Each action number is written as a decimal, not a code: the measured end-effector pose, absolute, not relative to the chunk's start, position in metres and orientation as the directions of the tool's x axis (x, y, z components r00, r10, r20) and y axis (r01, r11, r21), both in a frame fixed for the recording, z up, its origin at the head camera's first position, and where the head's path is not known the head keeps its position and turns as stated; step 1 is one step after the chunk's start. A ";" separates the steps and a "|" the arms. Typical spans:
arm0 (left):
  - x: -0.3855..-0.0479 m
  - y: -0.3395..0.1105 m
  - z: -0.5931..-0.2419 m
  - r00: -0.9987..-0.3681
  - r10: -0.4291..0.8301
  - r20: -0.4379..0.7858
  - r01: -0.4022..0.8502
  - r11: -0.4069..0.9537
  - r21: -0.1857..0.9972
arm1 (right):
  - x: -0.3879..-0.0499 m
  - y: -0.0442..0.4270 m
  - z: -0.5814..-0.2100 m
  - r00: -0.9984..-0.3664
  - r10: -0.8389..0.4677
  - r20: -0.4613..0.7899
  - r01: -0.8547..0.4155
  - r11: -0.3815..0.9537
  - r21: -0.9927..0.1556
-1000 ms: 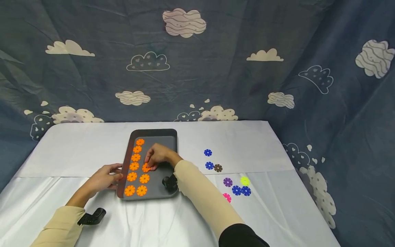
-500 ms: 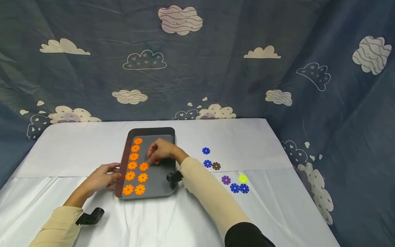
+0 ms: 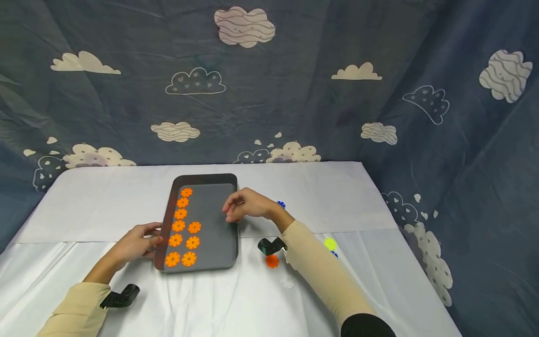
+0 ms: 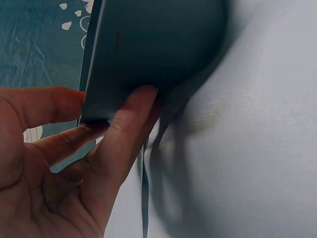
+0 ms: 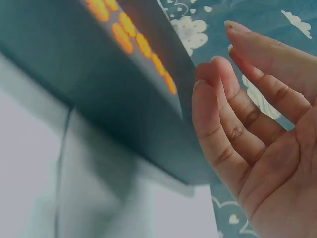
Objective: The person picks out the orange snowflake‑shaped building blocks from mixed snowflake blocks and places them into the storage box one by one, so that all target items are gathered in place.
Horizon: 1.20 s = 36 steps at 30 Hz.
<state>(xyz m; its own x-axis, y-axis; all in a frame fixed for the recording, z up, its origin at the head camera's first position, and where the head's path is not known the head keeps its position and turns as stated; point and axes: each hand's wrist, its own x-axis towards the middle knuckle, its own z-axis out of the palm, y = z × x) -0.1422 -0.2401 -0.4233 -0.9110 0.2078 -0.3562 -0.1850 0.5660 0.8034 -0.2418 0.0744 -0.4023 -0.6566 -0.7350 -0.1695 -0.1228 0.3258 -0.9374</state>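
A dark baking tray (image 3: 219,243) lies on the table, bearing orange notched flower-shaped discs (image 3: 178,225). They form a long left column and a shorter second column of three at the near end. With its thumb and fingers, my left hand (image 3: 136,242) grips the tray's left rim; in the left wrist view the fingers (image 4: 133,111) lie against the tray wall. Over the tray's right edge hovers my right hand (image 3: 250,204). Its fingers are loosely bent, and the right wrist view shows nothing between the fingertips (image 5: 205,94).
Right of the tray, a red-orange disc (image 3: 272,261) and a faint clear disc (image 3: 288,282) lie on the white cloth. A yellow disc (image 3: 330,244) and a blue disc (image 3: 280,204) show around the right arm, which covers others. A cloud-printed curtain (image 3: 294,112) hangs behind.
My right hand has left the near disc of the second column and moved right to the tray's edge. The left hand stays on the rim. The red-orange disc has come into sight.
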 end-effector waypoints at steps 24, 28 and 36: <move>-0.145 -0.240 -0.424 -0.911 0.214 -0.352 -0.179 0.564 0.806 | -0.197 0.171 -0.438 -0.547 -0.749 -0.374 -0.137 0.520 -0.843; -0.144 -0.240 -0.422 -0.908 0.212 -0.362 -0.187 0.570 0.800 | -0.190 0.172 -0.439 -0.543 -0.748 -0.382 -0.181 0.549 -0.816; -0.144 -0.238 -0.424 -0.906 0.189 -0.378 -0.209 0.578 0.789 | -0.179 0.169 -0.438 -0.570 -0.751 -0.334 -0.289 0.564 -0.773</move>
